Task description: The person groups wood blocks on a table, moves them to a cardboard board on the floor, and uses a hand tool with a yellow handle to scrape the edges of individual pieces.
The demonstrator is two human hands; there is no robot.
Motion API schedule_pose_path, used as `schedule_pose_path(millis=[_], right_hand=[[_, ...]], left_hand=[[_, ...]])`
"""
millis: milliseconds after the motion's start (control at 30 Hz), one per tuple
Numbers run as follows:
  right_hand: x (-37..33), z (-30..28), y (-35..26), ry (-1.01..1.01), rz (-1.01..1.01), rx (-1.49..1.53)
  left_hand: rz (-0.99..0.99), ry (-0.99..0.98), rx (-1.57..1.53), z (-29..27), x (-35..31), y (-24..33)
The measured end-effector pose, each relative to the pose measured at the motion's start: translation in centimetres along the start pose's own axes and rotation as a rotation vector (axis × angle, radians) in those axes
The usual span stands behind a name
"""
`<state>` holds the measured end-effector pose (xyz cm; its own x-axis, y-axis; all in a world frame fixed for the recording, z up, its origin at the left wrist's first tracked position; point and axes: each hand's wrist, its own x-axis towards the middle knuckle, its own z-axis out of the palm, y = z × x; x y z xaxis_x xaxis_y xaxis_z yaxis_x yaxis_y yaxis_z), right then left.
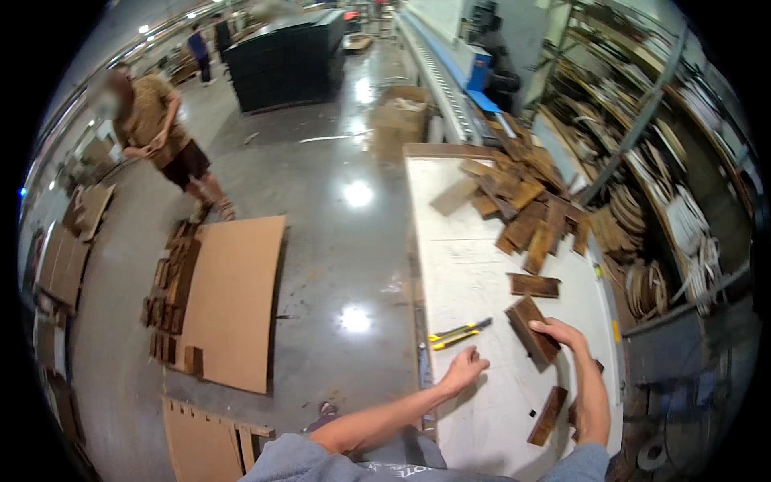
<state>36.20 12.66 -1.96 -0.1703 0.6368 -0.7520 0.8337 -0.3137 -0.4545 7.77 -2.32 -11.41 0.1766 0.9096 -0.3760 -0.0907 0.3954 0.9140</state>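
Note:
My right hand (564, 333) grips a dark brown wooden block (530, 328), tilted above the white tabletop (462, 265). My left hand (464, 371) is to the left of it, its fingers curled together; whatever they may hold is too small to make out. Just beyond that hand lies a yellow-and-black utility knife (458, 333). Another wooden piece (534, 284) rests farther up the table, and a narrow one (548, 416) lies nearer me, beside my right forearm. A tiny black bit (532, 413) is on the surface close to that narrow piece.
A heap of brown wooden pieces (526, 201) covers the table's far end. Shelving (642, 136) full of material runs along the right. On the left, a cardboard sheet (233, 305) has wooden blocks (170, 281) along its edge, and a person (161, 120) stands beyond it.

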Motion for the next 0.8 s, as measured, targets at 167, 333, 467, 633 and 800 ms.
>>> schedule_pose_path(millis=[167, 333, 467, 633, 800], right_hand=[[-1.7, 5.9, 4.0, 0.144, -0.215, 0.320], [-2.9, 14.6, 2.4, 0.449, -0.327, 0.354], [-5.2, 18.8, 2.5, 0.479, -0.410, 0.706], [-7.1, 22.2, 4.7, 0.406, -0.349, 0.911], [-9.6, 24.2, 3.3, 0.613, -0.450, 0.988]], left_hand=[[0.044, 0.101, 0.146, 7.1, 1.8, 2.5], [-0.112, -0.109, -0.068, 7.0, 1.8, 0.5], [-0.201, -0.158, -0.231, 5.7, -0.2, -0.1], [-0.403, -0.381, -0.047, 4.2, -2.9, 4.1], [0.046, -0.400, 0.302, 3.8, -2.3, 1.9]])
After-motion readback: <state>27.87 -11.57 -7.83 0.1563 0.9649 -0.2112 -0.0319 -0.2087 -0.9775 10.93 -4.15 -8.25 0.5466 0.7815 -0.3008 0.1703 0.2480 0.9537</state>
